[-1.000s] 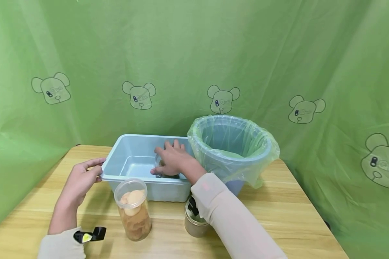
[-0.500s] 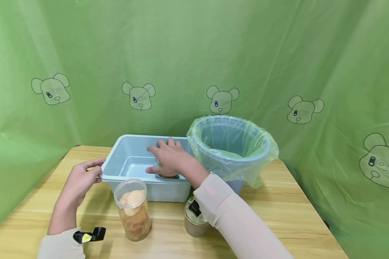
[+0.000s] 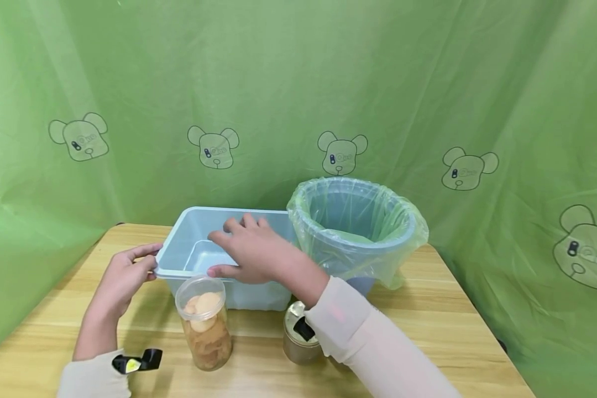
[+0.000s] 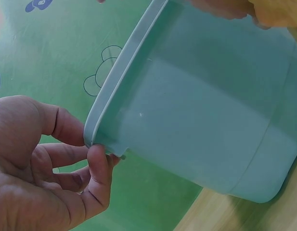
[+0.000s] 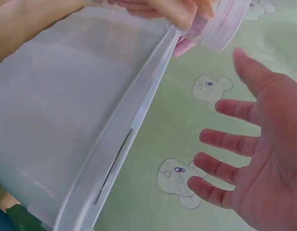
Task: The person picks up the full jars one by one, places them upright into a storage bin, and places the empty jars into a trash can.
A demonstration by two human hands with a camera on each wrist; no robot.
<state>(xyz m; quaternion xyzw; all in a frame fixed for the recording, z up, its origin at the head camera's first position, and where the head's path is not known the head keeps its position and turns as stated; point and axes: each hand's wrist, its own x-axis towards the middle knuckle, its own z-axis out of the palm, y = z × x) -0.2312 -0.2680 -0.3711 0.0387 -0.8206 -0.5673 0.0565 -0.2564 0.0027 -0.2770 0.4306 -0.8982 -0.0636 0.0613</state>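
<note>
At the left end of a pale blue plastic tub, my left hand pinches the rim between thumb and fingers, as the left wrist view also shows. My right hand hovers over the tub's front right part, fingers spread and holding nothing; its bare palm faces the right wrist camera. The tub's right interior is hidden behind that hand. Just in front of the tub stands a clear plastic jar of round, pale orange pieces in brownish liquid. A gold-coloured tin stands upright under my right forearm.
A blue bucket with a translucent green bag folded over its rim stands right of the tub. Everything rests on a wooden table. A green curtain with bear drawings hangs close behind.
My right hand has let go of a clear container inside the tub, lifting and moving left and nearer. The right forearm has shifted rightward, baring more of the tin. My left hand stays put.
</note>
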